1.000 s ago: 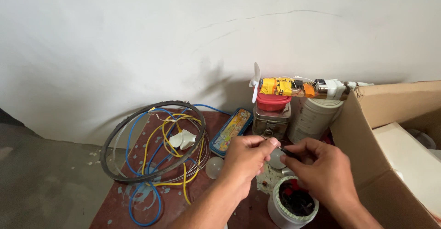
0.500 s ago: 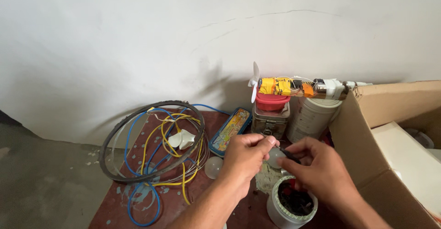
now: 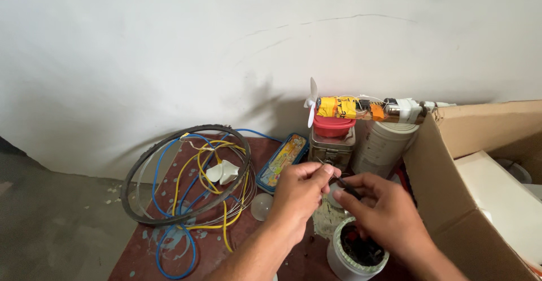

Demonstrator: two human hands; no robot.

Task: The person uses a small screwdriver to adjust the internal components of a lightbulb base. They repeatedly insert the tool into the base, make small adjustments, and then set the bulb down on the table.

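Background: plain white wall with a thin crack, grey floor at the left, and a dark red bench (image 3: 214,253) spotted with paint.
Left hand (image 3: 299,193): fingers pinched shut on a small part; what it is I cannot tell, it is too small.
Right hand (image 3: 384,213): fingers closed around a thin dark tool (image 3: 345,186), its tip touching the part between both hands.
Place of the work: above a white tub (image 3: 353,255) with dark pieces inside, near the middle of the bench.
Around: coil of blue and yellow wires (image 3: 192,191) at the left, metal tin (image 3: 333,148) far behind, cardboard box (image 3: 451,168) at the right.
Advice: I think the pinch should stay firm and the tool be moved slowly, because a small part slips easily.
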